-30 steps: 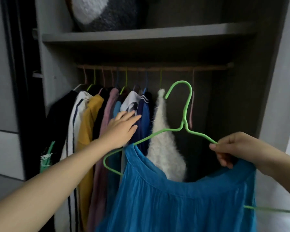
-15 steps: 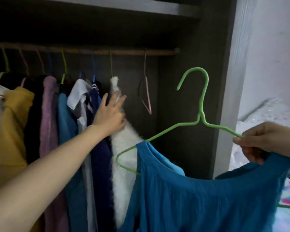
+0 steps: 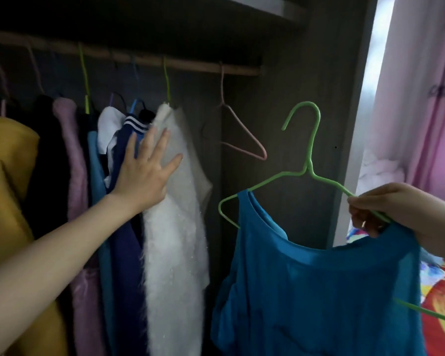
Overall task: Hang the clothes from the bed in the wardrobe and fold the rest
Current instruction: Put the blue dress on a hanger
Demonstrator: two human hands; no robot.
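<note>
A blue top [image 3: 319,291] hangs on a green wire hanger [image 3: 307,160] held in the air in front of the wardrobe's right side. My right hand [image 3: 385,209] pinches the hanger's right arm together with the top's shoulder. My left hand [image 3: 147,173] lies flat with spread fingers against the white fluffy garment [image 3: 175,240], the rightmost of the hung clothes. The wooden rail [image 3: 185,65] runs across the top, above the hanger's hook.
Several garments hang left of the white one: navy striped [image 3: 129,227], pink [image 3: 75,176], yellow [image 3: 5,176]. An empty pink hanger [image 3: 239,134] hangs near the rail's right end. The wardrobe's side panel [image 3: 319,98] stands right, with a pink curtain [image 3: 421,98] and colourful bedding [image 3: 442,283] beyond.
The view swung right and closer. My left hand moved from the navy clothes onto the white fluffy garment and spread flat. The hanger with the blue top stays held at the right.
</note>
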